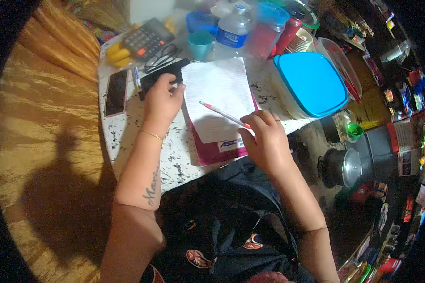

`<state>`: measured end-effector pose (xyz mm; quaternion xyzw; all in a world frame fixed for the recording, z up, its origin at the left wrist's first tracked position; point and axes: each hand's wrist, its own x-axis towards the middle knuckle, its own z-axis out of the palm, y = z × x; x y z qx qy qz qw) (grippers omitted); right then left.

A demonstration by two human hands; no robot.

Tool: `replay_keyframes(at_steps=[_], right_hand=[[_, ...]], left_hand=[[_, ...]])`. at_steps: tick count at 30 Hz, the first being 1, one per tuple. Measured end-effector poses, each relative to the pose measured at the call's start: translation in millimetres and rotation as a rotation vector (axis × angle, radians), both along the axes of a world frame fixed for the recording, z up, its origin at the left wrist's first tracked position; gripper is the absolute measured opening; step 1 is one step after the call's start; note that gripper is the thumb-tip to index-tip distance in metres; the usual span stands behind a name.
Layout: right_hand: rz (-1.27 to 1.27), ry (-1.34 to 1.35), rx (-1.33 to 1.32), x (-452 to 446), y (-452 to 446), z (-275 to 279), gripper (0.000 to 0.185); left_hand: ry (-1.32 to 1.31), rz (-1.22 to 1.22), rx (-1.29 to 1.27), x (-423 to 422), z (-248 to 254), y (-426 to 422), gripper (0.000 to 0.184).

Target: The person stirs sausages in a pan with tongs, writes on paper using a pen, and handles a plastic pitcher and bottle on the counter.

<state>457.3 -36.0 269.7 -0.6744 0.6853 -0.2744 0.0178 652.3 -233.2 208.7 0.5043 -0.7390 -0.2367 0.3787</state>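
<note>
My left hand (163,100) rests over the lower edge of a black case (175,70), its fingers loosely bent and the thumb apart near the paper's left edge. My right hand (267,141) is over the right side of a lined white sheet of paper (217,85), its thumb and fingers closed at the red end of a pen (224,114). The pen slants across the sheet, dark tip toward the upper left. Beneath the paper lies a maroon notebook (208,153), its lower edge and a white label showing.
A phone (116,93), a marker (137,78), eyeglasses (163,57) and a calculator (148,37) are at the left. Behind stand a teal cup (200,46) and a water bottle (232,35). A blue-lidded container (310,82) sits at the right table edge.
</note>
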Motion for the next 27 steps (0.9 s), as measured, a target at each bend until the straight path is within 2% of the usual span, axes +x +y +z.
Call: replay_keyframes(at_steps=[4,7,16,19,20,23,27], right_hand=[[-0.165,0.355,0.139,-3,-19,-34,0.019],[-0.173,0.366,0.153,-7,-23,-43,0.018],[-0.175,0.341,0.125,-11,-25,-55,0.017],[-0.183,0.343,0.034,-15,-23,-56,0.015],[-0.178,0.324,-0.033,-16,-22,-55,0.018],[-0.126,0.252,-0.221,-21,-22,-48,0.011],[-0.056,0.018,-0.341,-21,-32,-48,0.014]], left_hand=[[-0.108,-0.023,0.082,1,1,-3,0.034],[-0.128,-0.05,0.105,-1,1,-2,0.032],[-0.128,-0.092,0.151,-3,0,-2,0.03],[-0.142,-0.067,0.101,-4,0,1,0.03],[-0.098,-0.087,0.082,-3,-14,-7,0.029],[-0.156,-0.067,0.13,-5,-7,-3,0.028],[-0.126,-0.073,0.114,-5,-8,-4,0.028]])
